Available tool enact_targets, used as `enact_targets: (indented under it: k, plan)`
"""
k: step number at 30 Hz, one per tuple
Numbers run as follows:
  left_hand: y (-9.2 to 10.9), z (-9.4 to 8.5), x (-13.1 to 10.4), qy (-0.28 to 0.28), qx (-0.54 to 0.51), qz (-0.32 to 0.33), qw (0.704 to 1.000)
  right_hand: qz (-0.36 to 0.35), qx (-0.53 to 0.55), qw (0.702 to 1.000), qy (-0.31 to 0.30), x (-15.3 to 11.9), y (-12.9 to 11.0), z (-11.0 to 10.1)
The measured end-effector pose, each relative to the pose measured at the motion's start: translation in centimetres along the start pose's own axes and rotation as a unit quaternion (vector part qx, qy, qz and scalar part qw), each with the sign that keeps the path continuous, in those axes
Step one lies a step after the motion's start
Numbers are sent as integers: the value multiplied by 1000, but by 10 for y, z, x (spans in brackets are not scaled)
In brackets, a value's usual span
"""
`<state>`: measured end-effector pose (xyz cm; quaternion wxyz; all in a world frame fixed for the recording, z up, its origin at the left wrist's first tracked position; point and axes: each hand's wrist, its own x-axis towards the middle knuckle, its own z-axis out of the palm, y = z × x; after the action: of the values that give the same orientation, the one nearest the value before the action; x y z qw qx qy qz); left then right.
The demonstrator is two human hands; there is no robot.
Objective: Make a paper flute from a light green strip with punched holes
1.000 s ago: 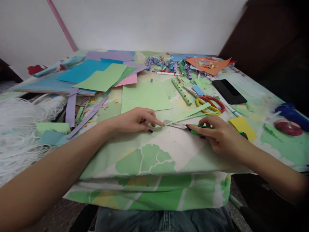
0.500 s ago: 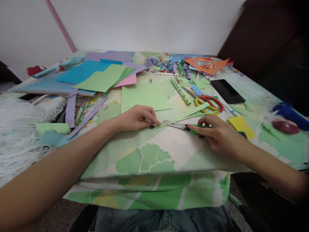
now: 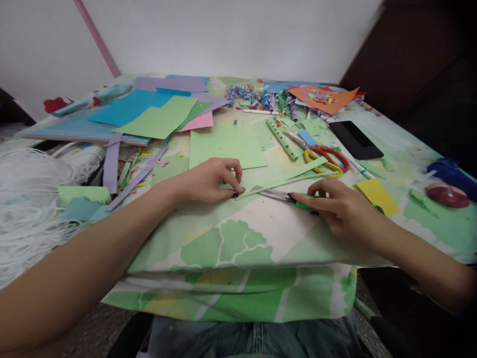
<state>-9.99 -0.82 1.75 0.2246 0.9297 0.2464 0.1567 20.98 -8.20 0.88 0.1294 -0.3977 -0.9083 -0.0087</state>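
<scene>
My left hand (image 3: 219,180) pinches the near end of a narrow light green paper strip (image 3: 276,181) between thumb and fingertips. The strip slants away to the right, its far part split into two arms. In my right hand (image 3: 331,204) is a utility knife (image 3: 303,200) with a green and black handle, my fingers closed round it. Its blade points left and lies against or just under the strip, near my left fingertips; I cannot tell which. Beyond the strip rest scissors with red and yellow handles (image 3: 328,159), and a green paper tube with punched holes (image 3: 282,139).
A light green sheet (image 3: 227,146) lies behind my left hand. Coloured papers (image 3: 160,117) are stacked at the back left, white cord (image 3: 33,214) heaped at the left. On the right are a black phone (image 3: 356,140), a yellow paper (image 3: 377,195) and a blue glue gun (image 3: 452,176).
My left index finger has drawn back from the strip's top to a pinch at its end. The knife stays close to the strip. The whole view has shifted slightly.
</scene>
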Motion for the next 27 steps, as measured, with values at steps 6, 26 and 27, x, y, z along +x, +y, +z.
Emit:
enact_targets:
  k: [6, 26, 27]
  plan:
    - [2, -5, -2, -42, 29, 21, 998, 4, 18, 1000, -15, 2, -11, -1]
    - [1, 0, -1, -42, 66, 1, 997, -23, 13, 999, -28, 4, -9, -1]
    - [1, 0, -1, -42, 69, 2, 997, -23, 13, 999, -29, 4, -8, -1]
